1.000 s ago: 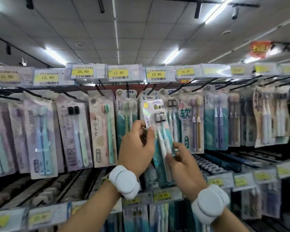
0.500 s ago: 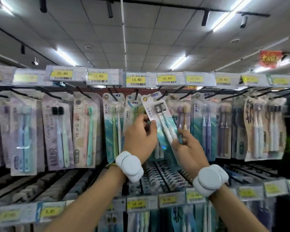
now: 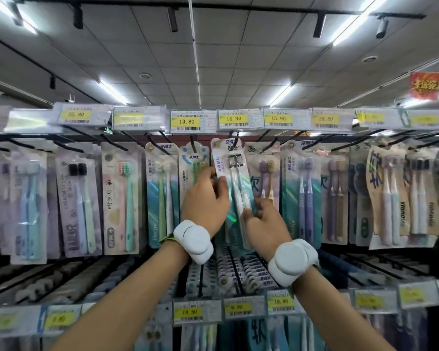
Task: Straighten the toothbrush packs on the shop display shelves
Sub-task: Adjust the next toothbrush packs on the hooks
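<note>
Left hand [image 3: 205, 198]: raised at the end of a bare forearm that rises from the lower left, back of the hand to the camera, fingers curled. Thumb and fingertips pinch the left edge of a clear-and-teal blister pack holding two pale toothbrushes with dark heads [image 3: 232, 183], at about its upper third. A white rounded band [image 3: 193, 241] sits on this wrist.

Right hand [image 3: 265, 221]: raised from the lower right, slightly lower than the left, back of hand also to camera. Fingers bent, pinching the pack's lower right edge; thumb side hidden behind the card, so exact contact cannot be told. A matching white rounded wristband [image 3: 292, 265] on this wrist.

Pack: tilted, top leaning left, bottom swung right. Its top edge lies at a black wire hook [image 3: 235, 138] directly below the yellow 16.90 price tag [image 3: 233, 118]; whether the hook passes through the hang hole cannot be told.

Relative to that pack: a white-and-blue card with green brushes [image 3: 193, 163] hangs just left, partly behind the left hand; a pack with purple and orange brushes [image 3: 266, 173] hangs just right. The yellow 13.80 price tag [image 3: 186, 121] sits up and left.
</note>
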The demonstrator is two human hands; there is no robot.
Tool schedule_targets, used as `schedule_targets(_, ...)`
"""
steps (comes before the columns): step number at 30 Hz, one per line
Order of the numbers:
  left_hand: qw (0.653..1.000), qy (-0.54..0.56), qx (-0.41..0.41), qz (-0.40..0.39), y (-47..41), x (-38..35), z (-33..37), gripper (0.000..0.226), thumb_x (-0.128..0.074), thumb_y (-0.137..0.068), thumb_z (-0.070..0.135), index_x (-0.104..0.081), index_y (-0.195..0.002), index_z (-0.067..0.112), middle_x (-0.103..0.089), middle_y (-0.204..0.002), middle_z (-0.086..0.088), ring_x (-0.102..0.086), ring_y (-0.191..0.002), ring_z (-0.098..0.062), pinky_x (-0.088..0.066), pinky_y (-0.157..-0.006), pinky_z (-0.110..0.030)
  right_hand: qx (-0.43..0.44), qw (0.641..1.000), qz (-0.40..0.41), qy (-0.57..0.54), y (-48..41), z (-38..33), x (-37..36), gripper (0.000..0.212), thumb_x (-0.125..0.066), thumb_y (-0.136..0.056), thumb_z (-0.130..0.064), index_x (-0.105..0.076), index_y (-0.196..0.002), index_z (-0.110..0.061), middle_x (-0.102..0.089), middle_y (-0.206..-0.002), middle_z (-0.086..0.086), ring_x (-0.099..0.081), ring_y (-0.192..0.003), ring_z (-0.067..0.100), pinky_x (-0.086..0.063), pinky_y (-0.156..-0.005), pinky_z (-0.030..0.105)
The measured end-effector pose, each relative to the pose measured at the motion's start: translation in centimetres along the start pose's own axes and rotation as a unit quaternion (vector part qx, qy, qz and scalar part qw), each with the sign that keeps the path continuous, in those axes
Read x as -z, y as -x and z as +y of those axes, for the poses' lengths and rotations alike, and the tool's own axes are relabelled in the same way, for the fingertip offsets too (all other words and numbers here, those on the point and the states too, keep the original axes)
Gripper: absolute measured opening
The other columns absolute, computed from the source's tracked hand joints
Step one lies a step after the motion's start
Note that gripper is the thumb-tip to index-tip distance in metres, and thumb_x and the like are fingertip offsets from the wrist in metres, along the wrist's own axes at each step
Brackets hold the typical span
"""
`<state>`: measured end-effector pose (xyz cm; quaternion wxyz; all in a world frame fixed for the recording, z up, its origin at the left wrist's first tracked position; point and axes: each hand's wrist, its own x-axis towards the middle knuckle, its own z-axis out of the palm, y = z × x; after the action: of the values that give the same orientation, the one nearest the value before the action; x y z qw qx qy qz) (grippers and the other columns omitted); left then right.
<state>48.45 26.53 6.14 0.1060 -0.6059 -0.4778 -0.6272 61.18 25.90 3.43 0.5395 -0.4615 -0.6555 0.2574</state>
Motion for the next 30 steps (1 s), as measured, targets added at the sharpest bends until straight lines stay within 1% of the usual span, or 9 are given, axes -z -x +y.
schedule_targets(2,1.000,-0.022,-0.008,0.000,-0.3,-0.2,-0.2,0.026,-0.052,-0.101,0.032,-0.058,-0.118,0.012,-0.068,-0.083,-0.002,-0.064,-0.073,-0.028,-0.045,-0.062,-0.033,0.000,1.000,-0.005,0.014,-0.1,0.0,-0.3,0.051,-0.047,-0.098,-0.027,-0.037,-0.148,-0.024,-0.062,-0.130,0.008,-0.064,-0.095,0.023,-0.052,-0.078,0.035)
schedule_targets(4,0.998,-0.054,-0.013,-0.004,-0.4,-0.3,-0.4,0.024,-0.052,-0.101,0.032,-0.057,-0.114,0.012,-0.066,-0.080,-0.003,-0.062,-0.070,-0.030,-0.043,-0.059,-0.034,-0.009,0.999,-0.012,0.038,-0.1,0.2,-0.4,0.050,-0.048,-0.097,-0.029,-0.040,-0.146,-0.022,-0.061,-0.133,0.008,-0.062,-0.108,0.031,-0.050,-0.087,0.036)
schedule_targets(7,0.997,-0.080,-0.015,-0.014,-0.5,-0.1,-0.7,0.023,-0.050,-0.102,0.033,-0.055,-0.112,0.013,-0.066,-0.079,-0.006,-0.062,-0.069,-0.032,-0.050,-0.059,-0.039,-0.015,0.997,-0.032,0.067,-0.2,0.3,-0.2,0.038,-0.051,-0.097,-0.031,-0.051,-0.131,-0.015,-0.066,-0.114,0.009,-0.061,-0.094,0.028,-0.048,-0.080,0.034)
schedule_targets(11,0.994,-0.107,-0.025,-0.007,-0.4,0.2,-0.9,0.022,-0.049,-0.103,0.036,-0.049,-0.112,0.017,-0.066,-0.073,-0.005,-0.062,-0.061,-0.028,-0.052,-0.054,-0.042,-0.017,0.994,-0.059,0.094,-0.3,0.1,-0.1,0.032,-0.052,-0.099,-0.032,-0.055,-0.122,-0.009,-0.063,-0.105,0.013,-0.059,-0.092,0.029,-0.049,-0.085,0.038)
schedule_targets(13,0.993,-0.116,-0.024,-0.005,-0.3,0.3,-0.8,0.025,-0.051,-0.101,0.038,-0.045,-0.116,0.019,-0.067,-0.073,-0.002,-0.063,-0.060,-0.026,-0.052,-0.054,-0.041,-0.016,0.993,-0.063,0.101,-0.4,0.1,-0.1,0.029,-0.052,-0.099,-0.032,-0.056,-0.116,-0.008,-0.064,-0.103,0.013,-0.058,-0.086,0.029,-0.049,-0.080,0.036)
schedule_targets(18,0.990,-0.141,-0.028,-0.012,0.1,-0.1,-0.3,0.029,-0.051,-0.100,0.034,-0.039,-0.121,0.018,-0.067,-0.082,-0.004,-0.064,-0.066,-0.031,-0.054,-0.059,-0.044,-0.025,0.993,-0.054,0.102,-1.1,0.3,-0.4,0.020,-0.051,-0.098,-0.029,-0.056,-0.100,-0.010,-0.054,-0.075,0.002,-0.051,-0.067,0.021,-0.040,-0.060,0.031)
schedule_targets(22,0.982,-0.188,-0.020,-0.010,0.6,-0.6,0.0,0.035,-0.047,-0.100,0.032,-0.039,-0.130,0.015,-0.068,-0.084,-0.008,-0.063,-0.066,-0.035,-0.052,-0.058,-0.042,-0.034,0.992,-0.051,0.111,-1.2,0.3,-0.4,0.022,-0.052,-0.097,-0.024,-0.045,-0.077,-0.015,-0.047,-0.069,0.001,-0.042,-0.058,0.015,-0.029,-0.050,0.027)
schedule_targets(27,0.971,-0.239,-0.011,-0.001,1.1,-0.8,0.0,0.044,-0.046,-0.100,0.034,-0.038,-0.138,0.013,-0.068,-0.086,-0.008,-0.048,-0.058,-0.027,-0.038,-0.053,-0.033,-0.030,0.992,-0.053,0.113,-1.5,0.4,-0.5,0.028,-0.054,-0.095,-0.026,-0.040,-0.072,-0.019,-0.045,-0.067,0.001,-0.041,-0.057,0.015,-0.027,-0.049,0.027)
schedule_targets(30,0.971,-0.241,0.004,0.000,1.4,-0.8,0.2,0.040,-0.047,-0.099,0.034,-0.040,-0.133,0.014,-0.067,-0.091,-0.009,-0.053,-0.062,-0.032,-0.036,-0.054,-0.033,-0.010,0.992,-0.044,0.116,-1.3,0.7,-0.2,0.031,-0.056,-0.095,-0.031,-0.043,-0.069,-0.021,-0.048,-0.066,0.000,-0.044,-0.058,0.014,-0.031,-0.049,0.026)
